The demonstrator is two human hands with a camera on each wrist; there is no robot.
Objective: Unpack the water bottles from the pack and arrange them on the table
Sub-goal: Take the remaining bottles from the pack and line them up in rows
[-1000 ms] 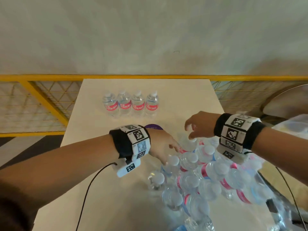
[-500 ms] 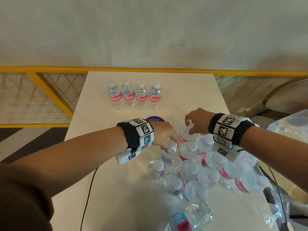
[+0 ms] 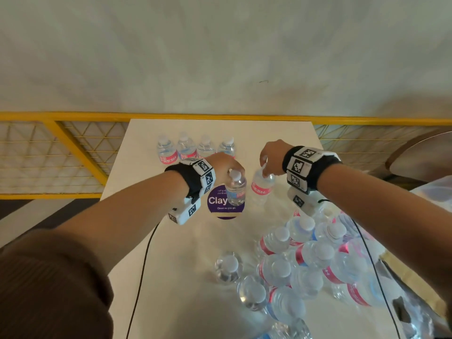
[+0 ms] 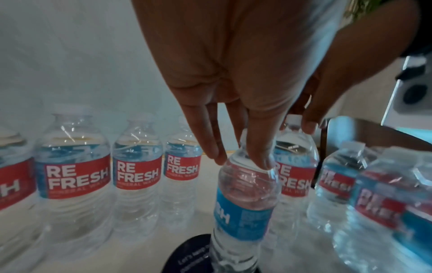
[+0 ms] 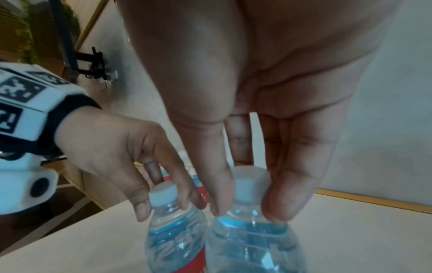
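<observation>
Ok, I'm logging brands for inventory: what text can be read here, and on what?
"RE FRESH": red labels of the row bottles.
"Clay", "Clean as you go": purple round sticker on the table.
Smaller label print and the sticker's top line: too blurred.
Wristband squares: patterns, no words.

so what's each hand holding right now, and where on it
Each holds one water bottle by the top. The left hand pinches the left bottle at its cap and neck; the right hand pinches the right bottle the same way.

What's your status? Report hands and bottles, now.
Left hand pinching bottle by cap. Right hand pinching second bottle, tilted. Four-bottle row ahead; path unobstructed.
</observation>
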